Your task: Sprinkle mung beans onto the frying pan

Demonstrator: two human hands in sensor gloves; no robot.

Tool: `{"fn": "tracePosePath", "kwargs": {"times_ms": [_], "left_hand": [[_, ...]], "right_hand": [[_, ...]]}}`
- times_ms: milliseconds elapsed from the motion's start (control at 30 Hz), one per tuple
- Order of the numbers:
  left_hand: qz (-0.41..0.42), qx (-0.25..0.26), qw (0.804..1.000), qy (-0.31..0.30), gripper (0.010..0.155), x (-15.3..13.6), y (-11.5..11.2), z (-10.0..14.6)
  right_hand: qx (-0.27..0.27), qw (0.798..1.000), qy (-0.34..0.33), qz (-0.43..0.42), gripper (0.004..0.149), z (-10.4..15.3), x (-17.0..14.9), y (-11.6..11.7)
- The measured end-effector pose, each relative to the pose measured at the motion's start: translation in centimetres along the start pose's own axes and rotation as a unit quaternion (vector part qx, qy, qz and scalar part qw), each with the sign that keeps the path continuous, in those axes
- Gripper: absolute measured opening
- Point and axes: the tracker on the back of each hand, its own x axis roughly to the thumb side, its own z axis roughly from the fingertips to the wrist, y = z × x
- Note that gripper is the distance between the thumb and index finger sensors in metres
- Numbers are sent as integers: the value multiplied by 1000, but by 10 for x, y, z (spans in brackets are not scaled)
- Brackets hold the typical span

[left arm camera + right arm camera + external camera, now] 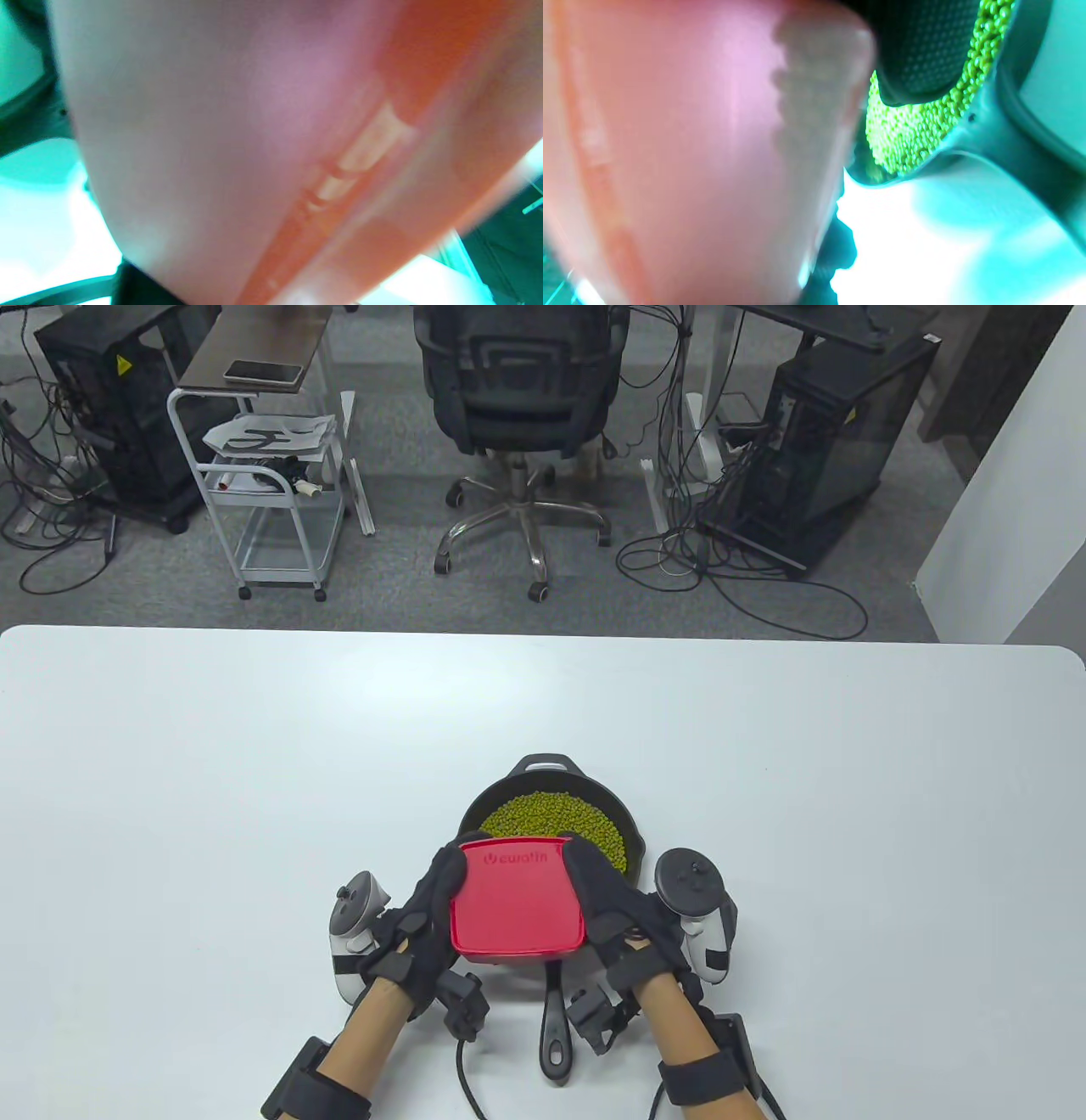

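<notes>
Pouring: red square plastic container [517, 895] upended over black cast-iron frying pan [519, 785], near tabletop [170, 780] front edge
Hands: left hand [424, 912], right hand [619, 912] grip container sides
Done: green mung beans [556, 823] cover pan floor
Left: probably nothing; container contents hidden

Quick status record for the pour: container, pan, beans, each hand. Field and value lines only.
container: red container, tipped bottom-up toward the camera, held over the pan's near side
pan: black frying pan, on the white table, handle pointing toward the person
beans: mung beans cover the visible pan floor
left hand: left hand grips the container's left side
right hand: right hand grips its right side
container contents: not visible
</notes>
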Motion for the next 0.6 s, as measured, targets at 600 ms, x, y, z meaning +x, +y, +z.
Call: {"fn": "tracePosePath", "kwargs": {"times_ms": [600], "left_hand": [[-6, -4, 1000, -1, 85, 13, 17, 3]], "right_hand": [[-19, 1000, -22, 0, 75, 12, 1, 13]]}}
